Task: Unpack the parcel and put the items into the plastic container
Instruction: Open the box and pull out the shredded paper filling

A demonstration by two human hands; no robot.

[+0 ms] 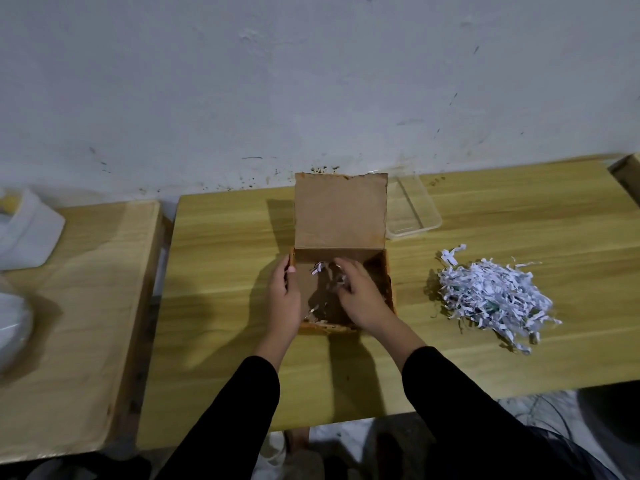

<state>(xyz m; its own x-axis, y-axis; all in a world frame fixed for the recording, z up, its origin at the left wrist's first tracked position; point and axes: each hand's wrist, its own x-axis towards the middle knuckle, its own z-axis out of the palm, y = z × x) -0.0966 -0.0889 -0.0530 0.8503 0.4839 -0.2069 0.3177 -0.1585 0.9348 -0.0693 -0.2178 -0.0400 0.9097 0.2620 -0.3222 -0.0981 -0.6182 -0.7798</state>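
My left hand (284, 299) grips the left wall of the open cardboard box (341, 216), fingers curled over its rim. My right hand (360, 294) reaches down inside the box, fingers loosely spread among a few paper shreds (320, 266); I cannot tell whether they hold anything. The clear plastic container (414, 211) sits behind the box's raised flap, to the right. A pile of shredded paper (495, 296) lies on the wooden table (221, 271), well right of the box.

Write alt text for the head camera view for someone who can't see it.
Two hands work at an open cardboard box on a wooden table: the left hand steadies its side, the right hand reaches inside. Shredded paper lies right; a clear plastic container sits behind.
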